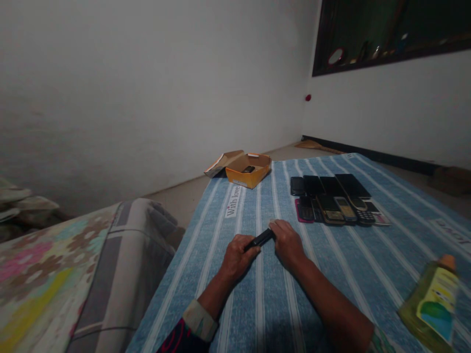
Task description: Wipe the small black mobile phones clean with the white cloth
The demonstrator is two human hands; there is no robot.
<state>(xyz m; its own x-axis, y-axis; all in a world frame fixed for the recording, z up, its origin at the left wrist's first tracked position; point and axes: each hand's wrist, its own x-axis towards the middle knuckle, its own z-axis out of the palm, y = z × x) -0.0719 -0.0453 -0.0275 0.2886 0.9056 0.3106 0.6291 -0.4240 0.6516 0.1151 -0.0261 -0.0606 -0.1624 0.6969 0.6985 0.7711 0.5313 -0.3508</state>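
A black mobile phone [263, 238], seen nearly edge-on, is held just over the striped blue tablecloth [246, 279]. My left hand [239, 255] grips its left end, and my right hand [287, 240] has closed fingers on its right end. To the right lie two rows of phones: dark touchscreen phones [327, 186] at the back and keypad phones [331, 211] in front, one with a pink edge [305, 209]. An open orange cardboard box [250, 177] stands at the far end with a small dark phone [248, 169] inside.
A bottle of yellow-green liquid [430, 304] with an orange cap is at the near right. Left of the table, beyond a gap, is a bed or seat with a flowered cover [40, 274]. A white wall [165, 88] rises behind.
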